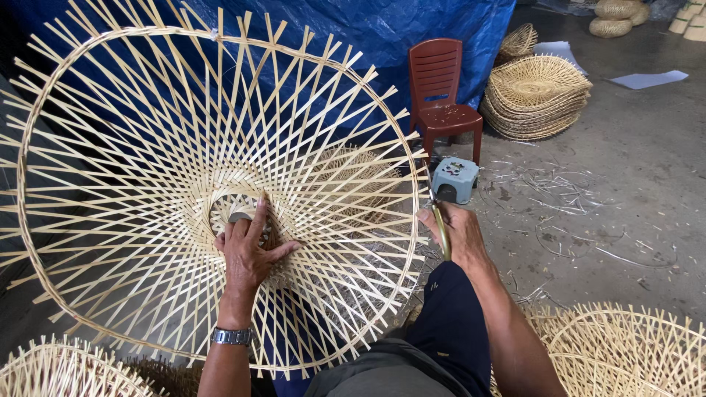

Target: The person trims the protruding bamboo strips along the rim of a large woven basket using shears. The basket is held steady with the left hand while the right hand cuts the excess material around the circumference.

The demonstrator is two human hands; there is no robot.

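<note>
One bamboo basket frame (184, 147), two hands (250, 254)

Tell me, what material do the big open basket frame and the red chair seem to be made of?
Basket frame: probably split bamboo or cane, pale, matte, flat thin strips crossing openly. Red chair: likely moulded plastic, smooth, slightly glossy, one-piece slatted back.

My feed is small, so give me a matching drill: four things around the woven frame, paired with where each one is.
Things:
1. left hand
2. right hand
3. red chair
4. basket stack

Places:
A. right of the chair
B. at the frame's right rim, gripping a thin tool
C. before the blue tarp
D. pressed on the frame's centre

Pairs: 1-D, 2-B, 3-C, 4-A
</note>
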